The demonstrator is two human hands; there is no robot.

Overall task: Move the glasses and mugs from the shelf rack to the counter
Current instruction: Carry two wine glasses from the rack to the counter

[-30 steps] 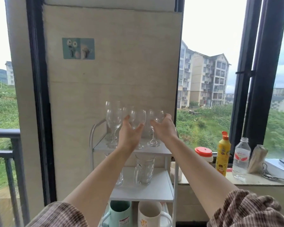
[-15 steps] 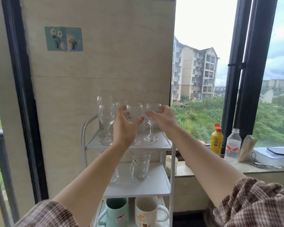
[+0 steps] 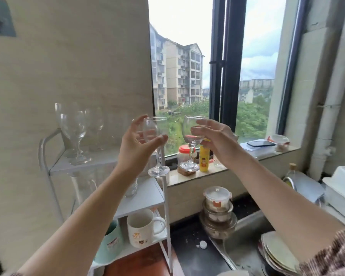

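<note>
left hand point(image 3: 135, 150) grips one clear stemmed glass point(image 3: 154, 126), right hand point(image 3: 217, 140) a second round-bowled glass point(image 3: 194, 140).

The white shelf rack point(image 3: 108, 162) has a few wine glasses point(image 3: 76, 134) up top, a clear glass point(image 3: 130, 188) on the middle tier, and a white mug point(image 3: 140, 228) plus a teal mug point(image 3: 112, 242) down low. The dark counter point(image 3: 189, 253) right beside it carries stacked lidded containers point(image 3: 217, 210).

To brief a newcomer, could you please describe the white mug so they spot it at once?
Start at the white shelf rack left of the window. On its lowest visible shelf stand two mugs. The white mug is the right-hand one, with small cartoon prints, unlike its mint-green neighbour.
</note>
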